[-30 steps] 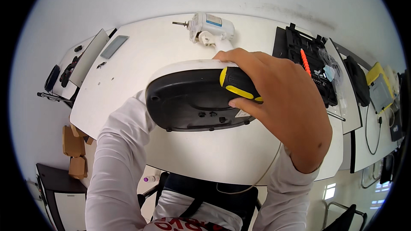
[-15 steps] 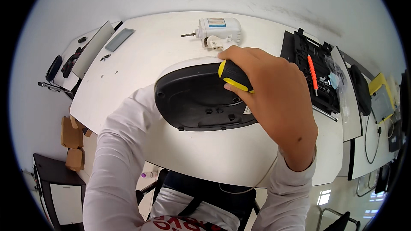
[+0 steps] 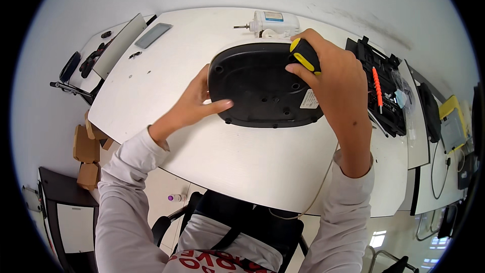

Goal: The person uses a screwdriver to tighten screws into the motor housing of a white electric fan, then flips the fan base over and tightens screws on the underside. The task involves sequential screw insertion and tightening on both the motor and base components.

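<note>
A white table fan's base (image 3: 252, 83) is tipped up so its black underside, with screw holes and a white label, faces me. My left hand (image 3: 189, 103) grips its left edge, thumb on the underside and fingers behind. My right hand (image 3: 338, 81) is closed around a screwdriver (image 3: 304, 56) with a black and yellow handle and also steadies the base's upper right edge. The screwdriver's metal shaft shows beyond my right wrist, pointing right and away from the base. Behind the base lies the white fan motor (image 3: 277, 23), its metal shaft pointing left.
On the right of the white table (image 3: 227, 164), a black tool case (image 3: 391, 114) lies open, with an orange twisted rod (image 3: 377, 88) on it. A grey phone-like slab (image 3: 154, 35) lies far left. A pale cable (image 3: 323, 187) hangs over the near edge.
My left hand, hidden behind the base before, now holds its left edge with the thumb on the underside. The base's underside is turned more squarely toward me. My right hand keeps the screwdriver.
</note>
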`<state>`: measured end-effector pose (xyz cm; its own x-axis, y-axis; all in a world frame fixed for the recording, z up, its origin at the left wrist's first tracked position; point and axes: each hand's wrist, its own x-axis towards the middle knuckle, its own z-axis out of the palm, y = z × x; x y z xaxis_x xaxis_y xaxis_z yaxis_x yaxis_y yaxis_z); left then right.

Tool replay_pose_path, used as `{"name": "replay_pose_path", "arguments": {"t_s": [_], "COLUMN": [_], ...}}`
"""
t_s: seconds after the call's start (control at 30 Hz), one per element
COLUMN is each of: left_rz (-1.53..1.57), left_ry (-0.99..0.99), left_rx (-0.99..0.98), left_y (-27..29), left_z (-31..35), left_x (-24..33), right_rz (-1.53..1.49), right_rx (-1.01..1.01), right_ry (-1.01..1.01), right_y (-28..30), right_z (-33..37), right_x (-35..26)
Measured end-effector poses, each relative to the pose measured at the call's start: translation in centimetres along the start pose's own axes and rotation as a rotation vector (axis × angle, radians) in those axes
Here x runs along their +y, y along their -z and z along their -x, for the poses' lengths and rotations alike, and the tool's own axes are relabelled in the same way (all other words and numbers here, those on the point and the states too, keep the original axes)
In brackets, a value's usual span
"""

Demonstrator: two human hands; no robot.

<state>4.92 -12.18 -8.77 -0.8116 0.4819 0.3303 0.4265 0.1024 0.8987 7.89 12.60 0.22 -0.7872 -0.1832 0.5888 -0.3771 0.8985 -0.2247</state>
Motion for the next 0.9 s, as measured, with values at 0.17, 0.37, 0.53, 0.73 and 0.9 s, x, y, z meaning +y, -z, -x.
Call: {"name": "replay_pose_path", "arguments": {"t_s": [0.17,0.37,0.53,0.73,0.9], "left_rz": [0.092,0.119,0.174,0.068,0.289], "left_ry": [0.034,0.063,0.054,0.093,0.197], "left_rx": [0.032,-0.063,-0.083,-0.1,0.307], "left_y": [0.1,2.5,3.1,3.7,2.9], "left_z": [-1.8,-6.1,-8.9,-11.0,-10.1], "left_x": [-0.2,-2.5,-4.9,-5.2,-5.2], "right_rz": [-0.056,-0.013,-0.126,-0.218,-0.235], "right_rx": [0.182,0.265,0.136,-0.362,-0.368], "right_ry": [0.135,0.047,0.066,0.233,0.316], "right_y": [-1.0,2.7,2.4,0.2,-2.9], "right_z": [-0.1,0.6,2.2,6.2,7.6], "right_x": [2.0,0.0,-4.1,-12.8,-17.7]}}
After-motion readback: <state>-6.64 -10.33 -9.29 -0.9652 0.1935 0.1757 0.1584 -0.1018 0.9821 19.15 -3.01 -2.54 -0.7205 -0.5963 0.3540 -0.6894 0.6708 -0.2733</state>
